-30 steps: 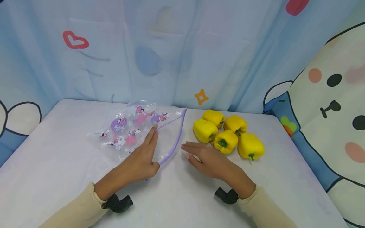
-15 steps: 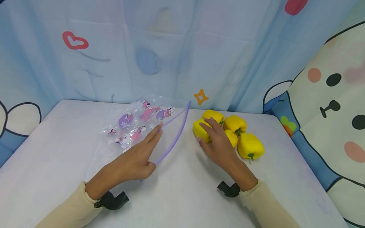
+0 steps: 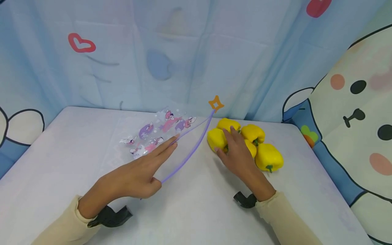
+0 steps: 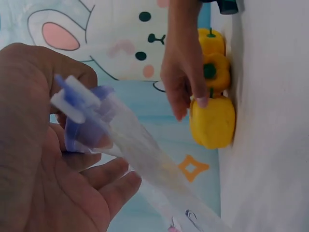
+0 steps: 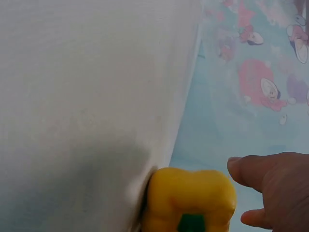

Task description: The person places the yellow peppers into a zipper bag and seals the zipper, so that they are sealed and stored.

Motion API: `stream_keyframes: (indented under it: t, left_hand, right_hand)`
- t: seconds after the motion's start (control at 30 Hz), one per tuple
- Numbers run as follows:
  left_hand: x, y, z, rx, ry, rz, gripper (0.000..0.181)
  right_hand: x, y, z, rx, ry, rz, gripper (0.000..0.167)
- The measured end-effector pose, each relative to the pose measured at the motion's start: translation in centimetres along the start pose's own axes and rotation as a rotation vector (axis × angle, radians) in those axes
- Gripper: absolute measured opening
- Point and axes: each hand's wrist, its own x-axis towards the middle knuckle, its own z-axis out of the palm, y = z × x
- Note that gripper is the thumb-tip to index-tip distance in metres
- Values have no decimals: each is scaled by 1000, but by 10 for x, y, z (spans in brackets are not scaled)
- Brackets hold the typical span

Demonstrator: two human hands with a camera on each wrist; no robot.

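Observation:
My left hand (image 3: 134, 182) holds a clear zip bag (image 3: 162, 127) by the near end of its purple zip edge, where the left wrist view shows a white and purple slider (image 4: 75, 99). Two fingers stretch out along the bag, which is printed with pink and purple cartoon figures. The bag's mouth stands raised off the table and slants toward the right. Over the leftmost yellow bell pepper (image 3: 215, 139), my right hand (image 3: 240, 154) hangs with spread, lightly bent fingers. In the right wrist view its thumb (image 5: 246, 170) is beside a yellow pepper (image 5: 190, 193), apart from it.
Several yellow bell peppers sit clustered on the right, among them one at the front right (image 3: 269, 156) and one at the back (image 3: 252, 132). A white cloth covers the table (image 3: 196, 214). Behind it hangs a light blue printed curtain (image 3: 122, 68).
The left hand has lifted the zip bag's mouth and shifted the bag rightward, while the hand itself drew slightly left. From the table beside the bag, my right hand moved over the peppers.

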Motion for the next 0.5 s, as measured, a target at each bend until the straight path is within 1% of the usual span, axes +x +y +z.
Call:
stream_keyframes:
  t: [0.1,0.23,0.33,0.5]
  left_hand:
    - [-1,1,-3,-27,3,39,93]
    - [-3,2,-6,-37,0,74,92]
    - [-5,3,-8,-41,-17,64,92]
    - [-5,3,-8,-68,-41,59,93]
  right_hand:
    - [0,0,3,-57,-12,-15,68]
    - [-1,-1,7,-88,21,-43,65]
    - [-1,-1,8,-77,41,-53,64]
    - [-1,1,7,-72,30,-70,67]
